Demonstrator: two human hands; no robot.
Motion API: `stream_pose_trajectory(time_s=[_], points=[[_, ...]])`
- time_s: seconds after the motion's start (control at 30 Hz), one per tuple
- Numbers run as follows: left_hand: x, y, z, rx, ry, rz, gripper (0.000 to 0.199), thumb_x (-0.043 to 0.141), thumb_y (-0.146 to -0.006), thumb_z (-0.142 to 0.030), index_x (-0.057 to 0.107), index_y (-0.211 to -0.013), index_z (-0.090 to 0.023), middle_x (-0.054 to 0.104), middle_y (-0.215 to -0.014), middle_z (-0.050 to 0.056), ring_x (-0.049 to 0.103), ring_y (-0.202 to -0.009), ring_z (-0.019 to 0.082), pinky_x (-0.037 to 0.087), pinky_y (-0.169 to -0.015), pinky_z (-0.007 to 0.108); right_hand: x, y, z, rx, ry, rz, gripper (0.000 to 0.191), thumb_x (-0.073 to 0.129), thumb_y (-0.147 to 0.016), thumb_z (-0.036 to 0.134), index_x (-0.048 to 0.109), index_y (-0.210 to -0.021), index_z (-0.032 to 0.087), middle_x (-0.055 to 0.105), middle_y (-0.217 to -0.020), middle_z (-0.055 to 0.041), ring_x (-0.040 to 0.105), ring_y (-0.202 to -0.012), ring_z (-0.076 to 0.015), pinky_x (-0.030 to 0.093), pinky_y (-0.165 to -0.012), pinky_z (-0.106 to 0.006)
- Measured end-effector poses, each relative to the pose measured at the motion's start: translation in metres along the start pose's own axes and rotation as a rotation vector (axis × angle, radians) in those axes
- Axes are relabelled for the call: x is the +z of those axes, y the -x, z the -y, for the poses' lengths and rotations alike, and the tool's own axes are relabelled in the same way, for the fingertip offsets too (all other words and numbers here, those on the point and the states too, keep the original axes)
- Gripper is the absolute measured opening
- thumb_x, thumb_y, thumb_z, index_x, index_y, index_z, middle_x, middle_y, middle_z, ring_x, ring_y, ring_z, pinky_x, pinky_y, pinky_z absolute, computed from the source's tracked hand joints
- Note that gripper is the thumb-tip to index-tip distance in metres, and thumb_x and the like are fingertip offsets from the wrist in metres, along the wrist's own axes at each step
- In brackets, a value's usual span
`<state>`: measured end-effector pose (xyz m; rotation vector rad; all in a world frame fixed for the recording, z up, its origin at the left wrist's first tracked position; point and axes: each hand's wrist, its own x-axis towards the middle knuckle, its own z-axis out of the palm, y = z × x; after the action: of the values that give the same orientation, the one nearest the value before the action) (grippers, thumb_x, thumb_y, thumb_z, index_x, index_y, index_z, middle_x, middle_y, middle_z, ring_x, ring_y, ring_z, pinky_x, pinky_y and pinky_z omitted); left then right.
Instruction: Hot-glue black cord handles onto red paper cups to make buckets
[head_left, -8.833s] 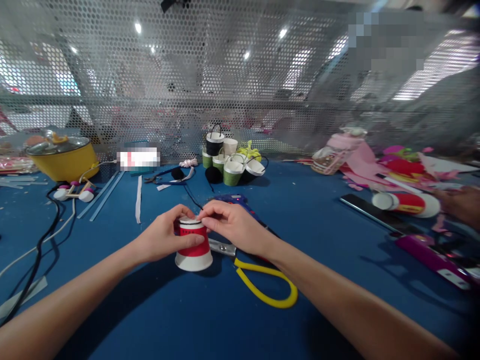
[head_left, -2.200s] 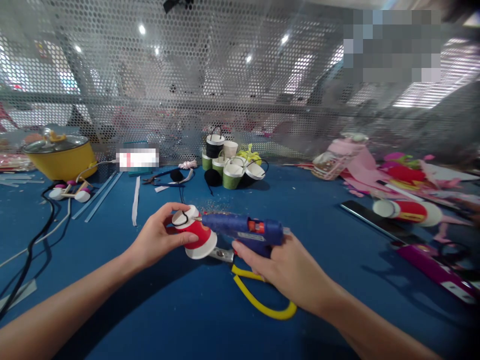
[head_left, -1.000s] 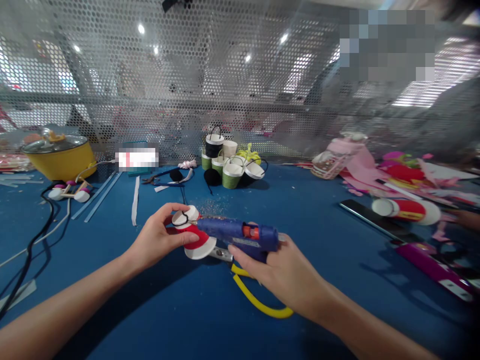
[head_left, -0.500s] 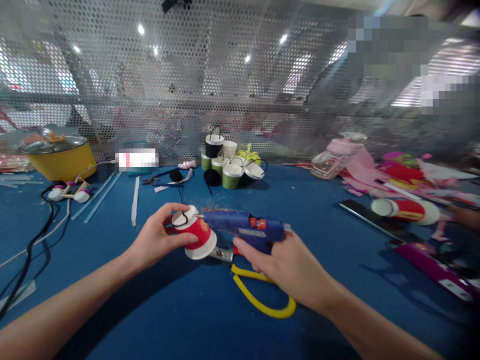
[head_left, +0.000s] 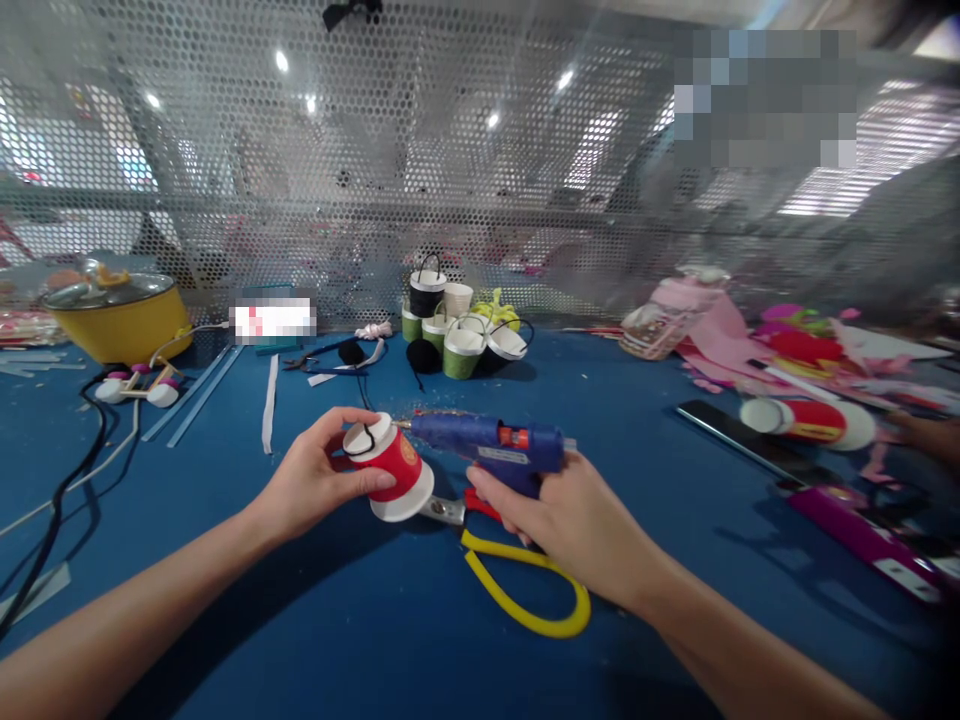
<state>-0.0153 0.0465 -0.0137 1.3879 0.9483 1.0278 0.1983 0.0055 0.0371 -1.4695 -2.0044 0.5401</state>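
Observation:
My left hand (head_left: pixel 330 465) grips a small red and white paper cup (head_left: pixel 397 468), turned with its wide rim down and tilted. A black cord (head_left: pixel 365 436) lies across the cup's white base and runs up past my fingers. In my right hand (head_left: pixel 555 510) is a blue glue gun (head_left: pixel 480 440), its nozzle pointing left, close beside the cup's base. Whether the nozzle touches the cup I cannot tell. Below the glue gun lie scissors (head_left: pixel 529 585) with yellow and red handles, their blades partly behind the cup.
Several small green and black paper cups (head_left: pixel 463 352) stand at the back. A yellow pot (head_left: pixel 124 315) and pale strips (head_left: pixel 270 405) are on the left. To the right lie a phone (head_left: pixel 731 435), a white and red bottle (head_left: pixel 810 422) and pink scraps. Another person's hand (head_left: pixel 919 435) shows there.
The glue gun's nozzle has drawn back slightly to the right, from over the cup's base to its edge. My left hand and the cup have hardly moved.

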Motion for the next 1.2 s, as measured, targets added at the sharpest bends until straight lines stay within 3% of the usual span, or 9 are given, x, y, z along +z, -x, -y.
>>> stream_pose_trajectory(time_s=[0.2, 0.63, 0.8, 1.1, 1.2], points=[[0.001, 0.0, -0.002, 0.003, -0.004, -0.007, 0.05, 0.075, -0.057, -0.022, 0.049, -0.099, -0.018, 0.065, -0.088, 0.002, 0.062, -0.078, 0.015, 0.05, -0.069, 0.028, 0.0, -0.001, 0.001, 0.001, -0.031, 0.024, 0.023, 0.052, -0.075, 0.029, 0.049, -0.054, 0.02, 0.049, -0.04, 0.0038, 0.047, -0.038, -0.0112, 0.041, -0.043, -0.024], [0.001, 0.001, -0.002, 0.003, 0.025, -0.002, 0.049, 0.075, -0.057, -0.021, 0.05, -0.099, -0.018, 0.065, -0.088, 0.002, 0.062, -0.078, 0.015, 0.051, -0.068, 0.026, -0.002, 0.001, 0.004, 0.04, -0.04, 0.03, 0.033, 0.051, -0.078, 0.03, 0.044, -0.047, 0.021, 0.047, -0.038, 0.0041, 0.044, -0.036, -0.0101, 0.038, -0.041, -0.023], [0.001, 0.001, -0.001, -0.002, 0.049, 0.011, 0.05, 0.075, -0.057, -0.02, 0.049, -0.099, -0.018, 0.065, -0.089, 0.002, 0.062, -0.077, 0.014, 0.051, -0.069, 0.027, -0.002, 0.002, 0.006, 0.043, -0.071, 0.032, 0.026, 0.052, -0.077, 0.03, 0.049, -0.053, 0.02, 0.048, -0.038, 0.005, 0.044, -0.036, -0.0096, 0.039, -0.039, -0.022], [0.001, 0.001, -0.002, 0.016, -0.019, 0.004, 0.049, 0.075, -0.057, -0.025, 0.048, -0.099, -0.018, 0.063, -0.087, 0.003, 0.061, -0.08, 0.017, 0.05, -0.072, 0.032, -0.016, -0.009, -0.008, 0.188, -0.388, 0.172, 0.022, 0.058, -0.074, 0.037, 0.055, -0.069, 0.016, 0.046, -0.042, 0.0068, 0.043, -0.036, -0.0067, 0.038, -0.04, -0.02], [0.0, 0.001, -0.002, 0.039, -0.092, -0.001, 0.051, 0.074, -0.059, -0.026, 0.047, -0.102, -0.019, 0.063, -0.089, 0.003, 0.062, -0.084, 0.019, 0.05, -0.076, 0.035, -0.018, -0.023, -0.025, 0.239, -0.534, 0.083, 0.025, 0.066, -0.068, 0.037, 0.054, -0.065, 0.016, 0.051, -0.048, 0.0047, 0.046, -0.043, -0.0072, 0.04, -0.046, -0.021]])
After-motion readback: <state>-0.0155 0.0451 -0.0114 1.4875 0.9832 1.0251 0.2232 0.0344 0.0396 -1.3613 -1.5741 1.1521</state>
